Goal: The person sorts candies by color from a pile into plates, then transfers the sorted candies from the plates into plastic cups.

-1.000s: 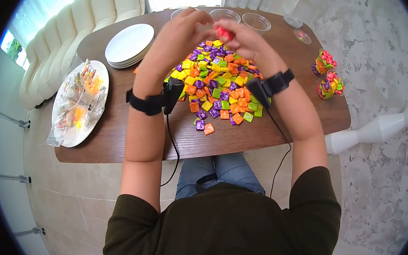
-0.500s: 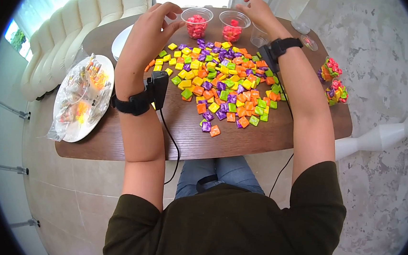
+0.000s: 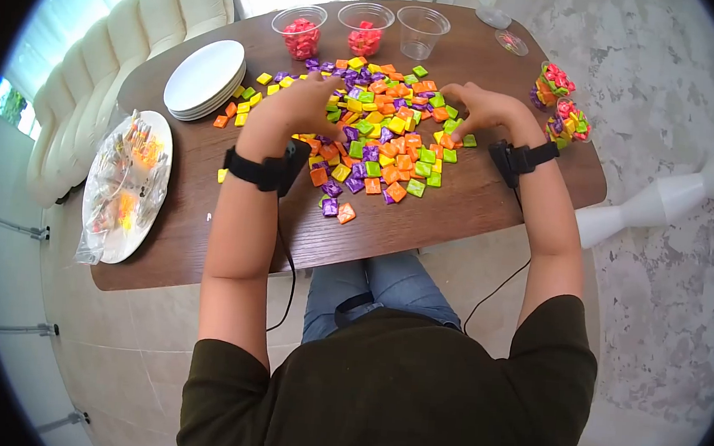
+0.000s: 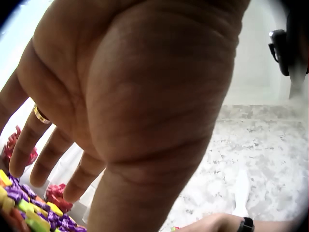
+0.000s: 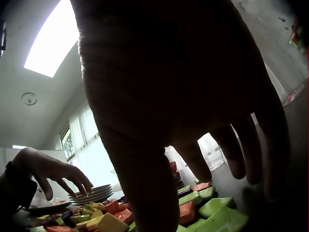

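A wide pile of square wrapped candies (image 3: 392,153) in purple, orange, green and yellow covers the middle of the table. My left hand (image 3: 303,106) hovers over the pile's left side with its fingers spread and relaxed. At the right side of the pile, my right hand (image 3: 492,109) has its fingers loosely bent, its thumb low beside green candies (image 5: 217,212). Neither hand holds anything. Beyond the pile, a left plastic cup (image 3: 298,34) and a middle plastic cup (image 3: 364,35) contain red candies. A third see-through cup (image 3: 423,34) stands to their right, with no candy showing inside.
A stack of white plates (image 3: 205,81) stands at the left. Nearer me, an oval platter (image 3: 154,190) bears plastic-wrapped items. Two cups of mixed candies, the nearer one a filled cup (image 3: 570,122), stand by the right edge. A flat clear lid (image 3: 512,42) lies at the back right.
One second ago the right hand held red candies above the cups, close to the left hand. Both hands then parted, without candies, and have come back toward me over the pile.
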The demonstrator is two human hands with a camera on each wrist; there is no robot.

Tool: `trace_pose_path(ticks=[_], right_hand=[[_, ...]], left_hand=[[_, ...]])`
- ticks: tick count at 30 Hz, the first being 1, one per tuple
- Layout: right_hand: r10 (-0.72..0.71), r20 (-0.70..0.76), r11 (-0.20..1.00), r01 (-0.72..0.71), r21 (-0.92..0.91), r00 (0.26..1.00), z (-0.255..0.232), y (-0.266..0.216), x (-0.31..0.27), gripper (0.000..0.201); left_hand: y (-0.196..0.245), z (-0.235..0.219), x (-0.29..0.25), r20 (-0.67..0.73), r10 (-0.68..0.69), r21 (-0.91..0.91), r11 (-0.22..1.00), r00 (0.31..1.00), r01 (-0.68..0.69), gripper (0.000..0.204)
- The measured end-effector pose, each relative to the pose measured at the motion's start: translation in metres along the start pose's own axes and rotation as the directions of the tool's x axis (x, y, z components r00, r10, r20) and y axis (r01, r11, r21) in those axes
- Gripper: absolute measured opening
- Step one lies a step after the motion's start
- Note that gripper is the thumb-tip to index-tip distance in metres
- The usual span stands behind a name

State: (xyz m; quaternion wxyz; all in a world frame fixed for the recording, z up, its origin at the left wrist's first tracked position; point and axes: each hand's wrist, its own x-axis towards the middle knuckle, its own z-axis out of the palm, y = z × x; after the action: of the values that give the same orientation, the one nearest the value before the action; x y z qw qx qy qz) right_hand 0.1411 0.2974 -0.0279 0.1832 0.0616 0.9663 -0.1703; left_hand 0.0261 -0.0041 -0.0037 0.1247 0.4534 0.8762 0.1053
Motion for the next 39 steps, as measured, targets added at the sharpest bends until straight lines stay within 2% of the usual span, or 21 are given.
trace_pose_path(ticks=[1, 5, 7, 9, 10, 11, 12, 14, 15, 18, 20, 21, 25, 27, 30, 31, 33, 35, 36, 37, 39], right_hand=[[0.01, 0.004, 1.0, -0.01, -0.003, 1.0, 0.004, -0.004, -0.003, 0.087], [-0.072, -0.013, 0.993, 0.073, 0.09, 0.997, 0.012, -0.02, 0.0, 0.092], [-0.116, -0.039, 0.978, 0.12, 0.168, 0.993, 0.018, -0.026, 0.007, 0.092], [-0.221, -0.082, 0.961, 0.232, 0.149, 0.972, 0.023, -0.033, 0.018, 0.09], [-0.273, -0.103, 0.949, 0.285, 0.137, 0.957, 0.022, -0.04, 0.021, 0.089], [-0.287, 0.001, 0.861, 0.257, 0.439, 0.958, 0.022, -0.045, 0.019, 0.081], [-0.25, 0.001, 0.865, 0.223, 0.45, 0.968, 0.022, -0.058, 0.016, 0.078], [-0.174, 0.002, 0.869, 0.153, 0.47, 0.985, 0.019, -0.073, 0.014, 0.072], [-0.268, -0.122, 0.867, 0.295, 0.402, 0.956, 0.03, -0.064, 0.031, 0.061], [-0.324, -0.045, 0.799, 0.299, 0.522, 0.945, 0.027, -0.079, 0.04, 0.054], [-0.334, -0.055, 0.798, 0.314, 0.514, 0.941, 0.024, -0.088, 0.044, 0.05], [-0.341, -0.059, 0.798, 0.322, 0.509, 0.938, 0.022, -0.092, 0.045, 0.048], [-0.399, -0.07, 0.775, 0.377, 0.507, 0.914, 0.007, -0.107, 0.049, 0.04], [-0.443, -0.105, 0.766, 0.437, 0.471, 0.89, -0.005, -0.118, 0.043, 0.037], [-0.565, -0.234, 0.777, 0.606, 0.173, 0.791, -0.011, -0.119, 0.049, 0.036], [-0.477, -0.144, 0.82, 0.498, 0.284, 0.867, -0.014, -0.122, 0.047, 0.036], [-0.446, -0.071, 0.843, 0.446, 0.302, 0.892, -0.025, -0.128, 0.035, 0.035], [-0.401, -0.035, 0.872, 0.393, 0.293, 0.916, -0.027, -0.128, 0.035, 0.035], [-0.428, -0.059, 0.867, 0.428, 0.253, 0.902, -0.024, -0.121, 0.043, 0.035], [-0.455, -0.079, 0.861, 0.461, 0.215, 0.887, -0.018, -0.113, 0.053, 0.035], [-0.506, -0.137, 0.85, 0.519, 0.086, 0.852, -0.006, -0.103, 0.065, 0.035]], left_hand=[[0.0, 0.009, 0.007, 0.044, -0.006, 0.036, 0.999, 0.999, 0.005, 0.094], [0.007, 0.021, 0.014, 0.115, -0.07, 0.103, 0.993, 0.991, 0.058, 0.103], [0.005, 0.024, 0.016, 0.101, -0.063, 0.096, 0.994, 0.993, 0.054, 0.104], [0.004, 0.024, 0.017, 0.091, -0.063, 0.107, 0.993, 0.994, 0.053, 0.103], [0.002, 0.024, 0.019, 0.091, -0.042, 0.102, 0.994, 0.995, 0.033, 0.102], [-0.001, 0.024, 0.021, 0.09, -0.021, 0.098, 0.995, 0.996, 0.012, 0.101], [-0.003, 0.024, 0.024, 0.087, 0.002, 0.093, 0.996, 0.996, -0.01, 0.1], [-0.008, 0.025, 0.026, 0.09, 0.026, -0.033, 0.999, 0.996, -0.023, 0.09], [-0.012, 0.025, 0.029, 0.095, 0.033, -0.082, 0.996, 0.995, -0.025, 0.087], [-0.017, 0.026, 0.032, 0.034, 0.042, -0.138, 0.99, 0.999, -0.037, 0.066], [-0.027, 0.028, 0.038, 0.025, 0.065, -0.181, 0.982, 0.998, -0.059, 0.055], [-0.03, 0.024, 0.038, -0.047, 0.119, -0.169, 0.978, 0.992, -0.125, 0.036], [-0.034, 0.009, 0.033, -0.068, 0.034, -0.477, 0.877, 0.997, -0.063, 0.021], [-0.033, -0.002, 0.025, -0.135, 0.023, -0.46, 0.884, 0.991, -0.083, 0.02], [-0.035, -0.013, 0.016, -0.175, 0.004, -0.46, 0.884, 0.985, -0.086, 0.02], [-0.039, -0.014, 0.016, -0.192, 0.019, -0.456, 0.883, 0.981, -0.106, 0.022], [-0.042, -0.017, 0.014, -0.183, 0.013, -0.492, 0.864, 0.983, -0.104, 0.023], [-0.044, -0.016, 0.013, -0.195, 0.027, -0.447, 0.887, 0.98, -0.113, 0.023], [-0.045, -0.015, 0.014, -0.199, 0.033, -0.426, 0.897, 0.98, -0.117, 0.023], [-0.04, -0.02, 0.011, -0.143, 0.006, -0.424, 0.903, 0.99, -0.067, 0.025], [-0.046, -0.013, 0.014, -0.197, 0.053, -0.35, 0.929, 0.979, -0.121, 0.024]])
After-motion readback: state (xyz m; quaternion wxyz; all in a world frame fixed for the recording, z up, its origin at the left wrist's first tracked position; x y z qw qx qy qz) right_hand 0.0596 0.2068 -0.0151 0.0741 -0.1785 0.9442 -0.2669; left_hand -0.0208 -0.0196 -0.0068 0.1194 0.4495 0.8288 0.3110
